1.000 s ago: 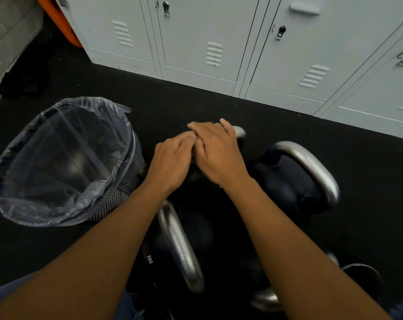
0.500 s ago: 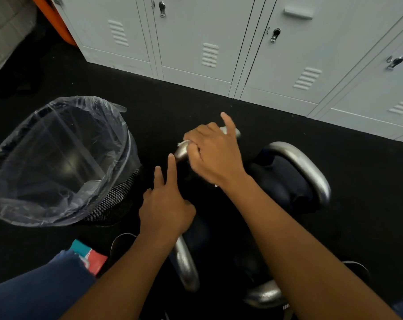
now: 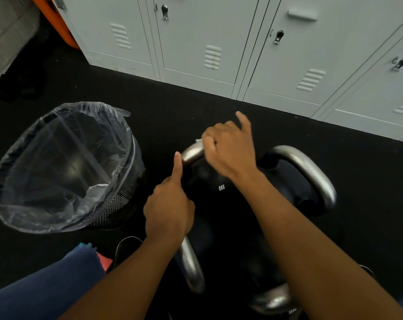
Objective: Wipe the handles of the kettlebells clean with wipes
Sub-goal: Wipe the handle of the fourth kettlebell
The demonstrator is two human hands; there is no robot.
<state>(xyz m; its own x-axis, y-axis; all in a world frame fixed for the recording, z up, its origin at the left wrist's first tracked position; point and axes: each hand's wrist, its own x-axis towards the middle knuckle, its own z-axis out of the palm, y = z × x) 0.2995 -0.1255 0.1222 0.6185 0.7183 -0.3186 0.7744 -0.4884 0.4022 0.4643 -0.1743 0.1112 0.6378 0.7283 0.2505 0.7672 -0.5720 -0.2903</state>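
Rubbing the far kettlebell's steel handle (image 3: pixel 192 153), the right hand (image 3: pixel 230 150) is curled round it, pinching a scrap of white wipe (image 3: pixel 198 140); that wipe is thin and limp, the bell (image 3: pixel 219 188) heavy on the floor; left hand (image 3: pixel 170 209) hangs loose, forefinger out, holding nothing

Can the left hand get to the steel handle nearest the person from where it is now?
Probably yes. The left hand hovers right above that handle, fingers free, nothing between them; the right hand is busy on the far handle.
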